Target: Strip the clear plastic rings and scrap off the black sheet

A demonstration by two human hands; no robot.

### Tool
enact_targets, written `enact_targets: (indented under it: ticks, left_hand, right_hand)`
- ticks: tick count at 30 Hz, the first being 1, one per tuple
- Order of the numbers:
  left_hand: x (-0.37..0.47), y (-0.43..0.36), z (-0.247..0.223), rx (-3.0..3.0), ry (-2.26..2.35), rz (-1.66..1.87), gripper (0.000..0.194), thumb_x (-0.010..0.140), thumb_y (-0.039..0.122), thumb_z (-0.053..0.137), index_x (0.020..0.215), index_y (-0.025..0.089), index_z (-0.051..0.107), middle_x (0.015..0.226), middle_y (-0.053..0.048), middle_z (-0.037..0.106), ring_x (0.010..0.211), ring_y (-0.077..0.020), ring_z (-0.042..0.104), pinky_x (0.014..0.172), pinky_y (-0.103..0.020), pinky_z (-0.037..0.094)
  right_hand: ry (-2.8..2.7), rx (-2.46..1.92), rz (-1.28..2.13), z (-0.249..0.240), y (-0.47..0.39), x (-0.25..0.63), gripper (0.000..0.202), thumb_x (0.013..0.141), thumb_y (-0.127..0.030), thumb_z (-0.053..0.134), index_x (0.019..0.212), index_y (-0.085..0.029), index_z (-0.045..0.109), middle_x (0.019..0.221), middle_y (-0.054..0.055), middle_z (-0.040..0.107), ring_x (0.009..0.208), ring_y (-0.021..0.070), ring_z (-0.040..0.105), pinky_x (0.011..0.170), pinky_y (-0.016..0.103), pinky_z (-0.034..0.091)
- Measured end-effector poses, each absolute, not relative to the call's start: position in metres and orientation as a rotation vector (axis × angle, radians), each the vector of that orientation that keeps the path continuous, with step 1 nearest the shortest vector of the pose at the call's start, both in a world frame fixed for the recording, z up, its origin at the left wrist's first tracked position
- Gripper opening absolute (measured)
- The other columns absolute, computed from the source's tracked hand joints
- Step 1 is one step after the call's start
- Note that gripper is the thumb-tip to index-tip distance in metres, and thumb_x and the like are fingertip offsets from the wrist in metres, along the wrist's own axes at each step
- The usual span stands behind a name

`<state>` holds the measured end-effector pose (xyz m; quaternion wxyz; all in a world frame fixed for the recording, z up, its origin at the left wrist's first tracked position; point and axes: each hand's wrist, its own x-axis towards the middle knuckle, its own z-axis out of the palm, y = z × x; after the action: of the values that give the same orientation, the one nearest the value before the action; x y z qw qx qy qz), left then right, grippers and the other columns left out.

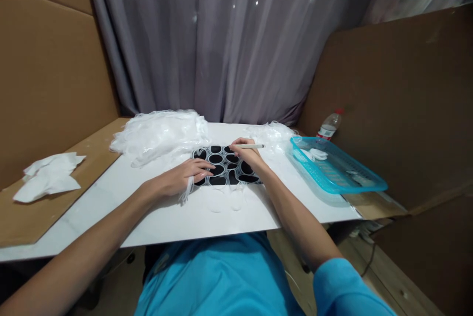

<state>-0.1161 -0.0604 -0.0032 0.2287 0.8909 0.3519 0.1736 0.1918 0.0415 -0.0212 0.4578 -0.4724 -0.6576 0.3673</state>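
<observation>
A dark sheet [232, 176] printed with black rounded shapes in pale outlines lies flat on the white table. My left hand [185, 175] rests on its left part, fingers stretched out over the pattern. Thin white strands [189, 187] hang beside that hand's lower fingers; how they are held there I cannot tell. At the upper right of the sheet, my right hand [248, 151] pinches a slim white pen-like tool [254, 146]. The tool's rear end points right, and its tip is hidden by the fingers. Faint clear or white cut-out pieces [236, 205] lie just below the sheet.
A large heap of clear plastic film [162, 131] is at the back left, a smaller heap [273, 134] at the back right. On the right stand a blue basket [334, 189] holding white items and a bottle [329, 125]. Crumpled tissues [51, 175] lie left, cardboard panels [399, 109] flank the table.
</observation>
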Motion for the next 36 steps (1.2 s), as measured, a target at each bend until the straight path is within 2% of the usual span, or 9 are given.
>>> enact_targets:
  ticks: [7, 11, 18, 25, 29, 36]
  left_hand:
    - [-0.108, -0.064, -0.007, 2.505, 0.924, 0.400, 0.055, 0.119, 0.056, 0.035, 0.160, 0.034, 0.064, 0.166, -0.008, 0.059, 0.152, -0.0302, 0.051, 0.129, -0.048, 0.037]
    - [-0.105, -0.069, -0.003, 2.490, 0.947, 0.318, 0.057, 0.118, 0.060, 0.034, 0.160, 0.038, 0.065, 0.160, -0.008, 0.059, 0.145, -0.0310, 0.052, 0.123, -0.047, 0.040]
    - [-0.107, -0.074, 0.003, 2.421, 0.969, 0.331, 0.056, 0.115, 0.062, 0.039, 0.154, 0.039, 0.071, 0.147, -0.009, 0.063, 0.131, -0.0315, 0.058, 0.114, -0.046, 0.047]
    - [-0.104, -0.076, 0.006, 2.430, 1.004, 0.283, 0.055, 0.116, 0.059, 0.037, 0.139, 0.034, 0.079, 0.149, -0.009, 0.060, 0.131, -0.0323, 0.058, 0.113, -0.047, 0.048]
    - [-0.103, -0.075, 0.006, 2.424, 1.000, 0.300, 0.052, 0.115, 0.059, 0.040, 0.131, 0.034, 0.082, 0.148, -0.008, 0.061, 0.128, -0.0315, 0.059, 0.112, -0.045, 0.048]
    - [-0.104, -0.074, 0.005, 2.453, 0.958, 0.319, 0.052, 0.116, 0.059, 0.038, 0.145, 0.039, 0.076, 0.149, -0.009, 0.059, 0.135, -0.0325, 0.053, 0.119, -0.048, 0.043]
  right_hand:
    - [-1.876, -0.997, 1.112, -0.010, 0.025, 0.190, 0.029, 0.082, -0.044, 0.087, 0.093, -0.020, 0.075, 0.084, 0.004, 0.074, 0.072, 0.0168, 0.067, 0.067, 0.029, 0.055]
    - [-2.222, -0.840, 1.266, -0.005, 0.014, 0.190, 0.025, 0.083, -0.039, 0.087, 0.094, -0.018, 0.079, 0.086, 0.003, 0.077, 0.076, 0.0162, 0.067, 0.066, 0.026, 0.051]
    - [-2.324, -0.847, 1.268, -0.013, 0.020, 0.190, 0.020, 0.080, -0.034, 0.088, 0.088, -0.018, 0.080, 0.083, 0.002, 0.077, 0.075, 0.0164, 0.066, 0.067, 0.027, 0.053]
    - [-2.337, -0.797, 1.266, -0.014, 0.019, 0.192, 0.019, 0.083, -0.034, 0.086, 0.091, -0.018, 0.080, 0.084, 0.002, 0.076, 0.075, 0.0155, 0.066, 0.066, 0.026, 0.051]
    - [-2.344, -0.788, 1.286, -0.015, 0.019, 0.192, 0.018, 0.084, -0.033, 0.087, 0.092, -0.018, 0.080, 0.085, 0.002, 0.077, 0.076, 0.0157, 0.067, 0.067, 0.026, 0.052]
    - [-2.355, -0.696, 1.251, -0.016, 0.018, 0.190, 0.017, 0.086, -0.032, 0.087, 0.088, -0.017, 0.080, 0.087, 0.004, 0.079, 0.078, 0.0170, 0.070, 0.070, 0.028, 0.054]
